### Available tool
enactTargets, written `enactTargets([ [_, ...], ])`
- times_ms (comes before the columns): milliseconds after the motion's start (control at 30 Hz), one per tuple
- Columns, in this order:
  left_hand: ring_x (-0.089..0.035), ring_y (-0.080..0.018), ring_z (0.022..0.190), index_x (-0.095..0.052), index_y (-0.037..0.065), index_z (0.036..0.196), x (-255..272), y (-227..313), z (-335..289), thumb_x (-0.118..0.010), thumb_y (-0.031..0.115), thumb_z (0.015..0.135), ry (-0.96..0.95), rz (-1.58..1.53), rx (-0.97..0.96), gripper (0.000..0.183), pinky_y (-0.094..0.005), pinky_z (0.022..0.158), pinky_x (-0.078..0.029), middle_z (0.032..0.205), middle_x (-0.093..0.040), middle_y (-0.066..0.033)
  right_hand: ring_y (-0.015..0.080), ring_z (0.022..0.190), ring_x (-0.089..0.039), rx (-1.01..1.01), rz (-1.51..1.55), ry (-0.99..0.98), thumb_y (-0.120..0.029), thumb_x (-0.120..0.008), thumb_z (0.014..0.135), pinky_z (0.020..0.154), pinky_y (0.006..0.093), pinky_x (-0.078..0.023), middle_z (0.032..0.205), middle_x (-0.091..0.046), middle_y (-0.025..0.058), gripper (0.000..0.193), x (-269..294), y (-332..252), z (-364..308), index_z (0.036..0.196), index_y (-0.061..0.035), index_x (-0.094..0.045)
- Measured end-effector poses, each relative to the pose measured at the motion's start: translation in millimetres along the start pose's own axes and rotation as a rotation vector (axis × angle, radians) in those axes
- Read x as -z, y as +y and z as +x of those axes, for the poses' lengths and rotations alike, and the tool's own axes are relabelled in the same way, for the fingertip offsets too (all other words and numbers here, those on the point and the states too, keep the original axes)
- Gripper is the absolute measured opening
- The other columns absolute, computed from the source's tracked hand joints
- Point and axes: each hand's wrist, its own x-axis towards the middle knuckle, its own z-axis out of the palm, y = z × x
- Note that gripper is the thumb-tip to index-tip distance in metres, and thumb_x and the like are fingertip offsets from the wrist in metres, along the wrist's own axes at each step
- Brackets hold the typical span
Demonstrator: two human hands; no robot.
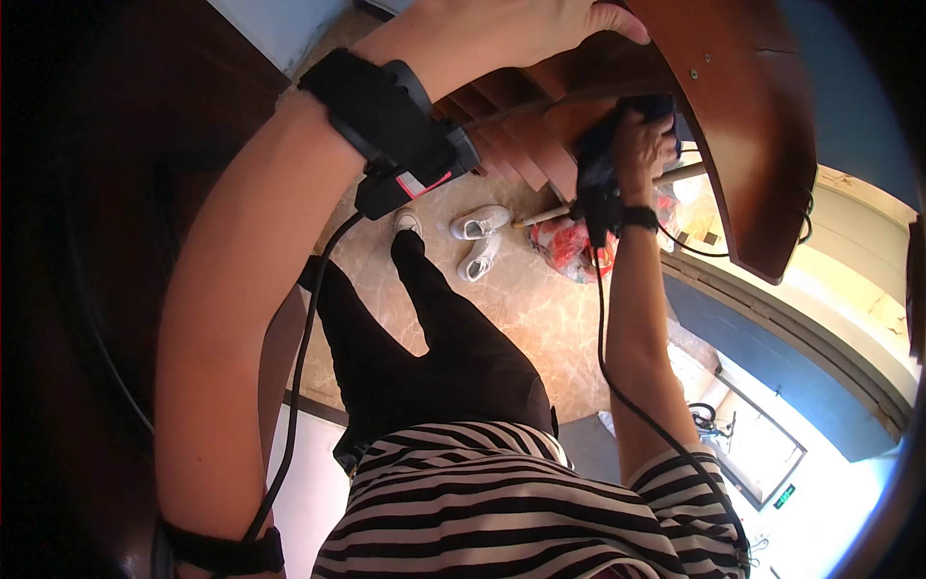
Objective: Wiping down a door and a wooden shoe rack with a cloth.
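1. Hands: we count two. Our left hand curls over the chair's curved wooden edge.
2. Our right hand is closed on a dark cloth under the chair seat.
3. Below the chair lie two white shoes and one red bag, half hidden.

A glossy beige marble-patterned tile floor fills the frame's centre; a pair of white sneakers and a red patterned plastic bag lie on it.
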Motion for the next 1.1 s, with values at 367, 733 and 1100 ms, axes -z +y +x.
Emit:
enactTargets([
  [367,-0.039,-0.0349,0.122,-0.044,-0.006,0.124,11.9,3.9,5.0,-0.047,0.046,0.085,-0.056,-0.021,0.022,0.066,-0.0432,0.105,-0.025,0.132,-0.038,-0.0263,0.0297,0.062,-0.058,0.116,-0.147,0.199,-0.032,-0.05,0.082,0.051,0.0344,-0.049,0.072,-0.053,0.0189,0.04,16.8,4.6,-88.1,0.088,0.0071,-0.044],
  [733,-0.039,-0.0333,0.12,-0.041,0.0,0.126,21.9,11.7,-1.3,-0.053,0.033,0.086,0.016,-0.067,0.048,0.053,-0.0423,0.099,-0.029,0.13,-0.04,-0.0192,0.0473,0.085,-0.054,0.345,0.704,-0.311,-0.022,-0.053,0.083,0.074,0.0474,-0.045,0.095,-0.054,0.0326,0.048,39.1,-45.2,-158.3,0.117,0.0075,-0.037],
  [1100,-0.043,-0.0207,0.117,-0.031,0.001,0.133,29.5,101.7,-154.6,-0.047,0.048,0.089,-0.069,-1.806,1.482,0.066,-0.0316,0.098,-0.035,0.128,-0.043,-0.0136,0.0403,0.099,-0.055,0.749,0.936,-0.686,-0.02,-0.066,0.08,0.084,0.0402,-0.045,0.111,-0.052,0.0299,0.072,156.4,-49.6,-155.4,0.135,-0.0014,-0.024],
])
